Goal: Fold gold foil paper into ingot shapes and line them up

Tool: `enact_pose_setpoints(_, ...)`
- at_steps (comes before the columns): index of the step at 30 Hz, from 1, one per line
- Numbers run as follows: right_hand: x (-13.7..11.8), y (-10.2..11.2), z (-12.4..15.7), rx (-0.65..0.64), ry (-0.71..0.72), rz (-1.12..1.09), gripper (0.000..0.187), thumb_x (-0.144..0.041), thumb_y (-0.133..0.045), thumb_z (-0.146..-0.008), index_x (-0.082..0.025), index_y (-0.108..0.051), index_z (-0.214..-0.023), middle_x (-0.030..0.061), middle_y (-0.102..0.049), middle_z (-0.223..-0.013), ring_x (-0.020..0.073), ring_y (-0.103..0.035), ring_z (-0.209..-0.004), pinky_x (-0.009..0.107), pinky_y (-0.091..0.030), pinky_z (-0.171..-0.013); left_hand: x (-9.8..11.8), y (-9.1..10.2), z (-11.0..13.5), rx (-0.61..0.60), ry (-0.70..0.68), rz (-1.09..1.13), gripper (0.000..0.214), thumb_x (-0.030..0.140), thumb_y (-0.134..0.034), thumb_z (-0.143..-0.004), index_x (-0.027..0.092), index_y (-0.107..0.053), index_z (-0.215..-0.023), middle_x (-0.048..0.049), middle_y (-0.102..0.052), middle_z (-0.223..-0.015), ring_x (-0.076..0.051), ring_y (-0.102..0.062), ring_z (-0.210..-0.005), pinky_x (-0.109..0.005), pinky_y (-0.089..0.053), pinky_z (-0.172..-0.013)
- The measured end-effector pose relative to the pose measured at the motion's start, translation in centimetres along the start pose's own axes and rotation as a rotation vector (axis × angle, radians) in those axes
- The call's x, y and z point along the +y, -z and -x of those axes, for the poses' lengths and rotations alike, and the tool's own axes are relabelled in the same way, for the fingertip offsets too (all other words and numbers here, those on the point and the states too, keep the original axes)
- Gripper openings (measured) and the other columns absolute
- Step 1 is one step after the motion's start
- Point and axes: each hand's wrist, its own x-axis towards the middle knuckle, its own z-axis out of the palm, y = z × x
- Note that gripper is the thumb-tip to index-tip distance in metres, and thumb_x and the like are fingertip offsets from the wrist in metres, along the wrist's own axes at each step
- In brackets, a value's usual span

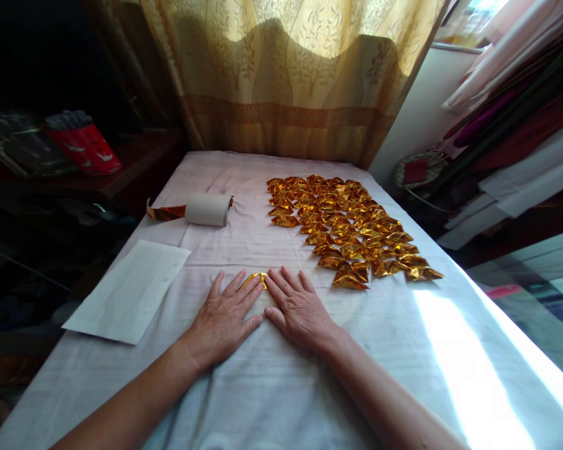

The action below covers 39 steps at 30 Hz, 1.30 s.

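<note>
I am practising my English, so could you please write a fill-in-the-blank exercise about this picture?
1. The left hand partly covers a foil piece coloured ___.
2. The paper sheet lies nearer the ___ hand than the right hand.
3. The folded foil shapes lie to the ___ of the roll.
4. Beyond the pale cloth hangs a patterned ___.

Missing words: gold; left; right; curtain.

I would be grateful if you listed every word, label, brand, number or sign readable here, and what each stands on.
No text can be read with certainty.
White sheet: faint rows of print, too small and blurred to read.
Red container: pale bird-like figures; no words can be made out.
Folded gold foil pieces: no lettering can be made out.
Roll: no marking can be made out on its pale outer side.
</note>
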Motion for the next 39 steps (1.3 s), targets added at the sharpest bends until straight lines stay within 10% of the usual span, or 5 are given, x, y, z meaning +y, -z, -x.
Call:
enact_pose_setpoints(8, -0.3, 0.1, 0.1, 0.006, -0.022, -0.007, 0.06, -0.055, -0.037, -0.101, -0.027, -0.035, -0.153, 0.0024, -0.029, -0.16, 0.0301, -0.018, -0.151, 0.057, -0.012, -0.121, -2.0, 0.1, 1.6, -0.061, 0.01, -0.012, 0.05, 0.047, -0.037, -0.1, 0.032, -0.042, -0.148, -0.0008, -0.053, -0.148, -0.028, -0.038, -0.143, -0.056, -0.006, -0.12)
enact_pose_setpoints(21, -0.5, -0.4, 0.1, 0.126, -0.025, -0.014, 0.052, -0.05, -0.043, -0.1, -0.028, -0.045, -0.147, 0.0038, -0.04, -0.156, 0.0306, -0.03, -0.146, 0.055, -0.02, -0.118, -2.4, 1.7, 0.2, 0.082, 0.014, 0.032, 0.028, 0.028, -0.051, -0.097, 0.03, -0.067, -0.12, -0.0015, -0.072, -0.118, -0.023, -0.062, -0.108, -0.044, -0.038, -0.105)
enact_pose_setpoints(28, -1.0, 1.2, -0.9, 0.189, -0.021, 0.042, 0.026, -0.033, -0.052, -0.099, -0.03, -0.067, -0.12, 0.0043, -0.065, -0.129, 0.0237, -0.056, -0.117, 0.037, -0.045, -0.095, -2.9, 2.3, -1.8, 0.017, -0.025, 0.089, 0.019, 0.027, -0.053, -0.096, 0.024, -0.071, -0.096, -0.0036, -0.075, -0.089, -0.02, -0.065, -0.084, -0.032, -0.048, -0.077)
enact_pose_setpoints(39, -0.5, 2.4, -3.8, 0.236, -0.177, -0.228, 0.026, -0.029, -0.05, -0.098, -0.023, -0.075, -0.097, 0.0052, -0.073, -0.092, 0.0171, -0.065, -0.086, 0.024, -0.042, -0.076, -3.7, 3.7, -3.7, -0.006, 0.241, 0.336, 0.023, 0.03, -0.048, -0.093, 0.023, -0.069, -0.09, -0.0026, -0.074, -0.085, -0.017, -0.068, -0.076, -0.024, -0.045, -0.067)
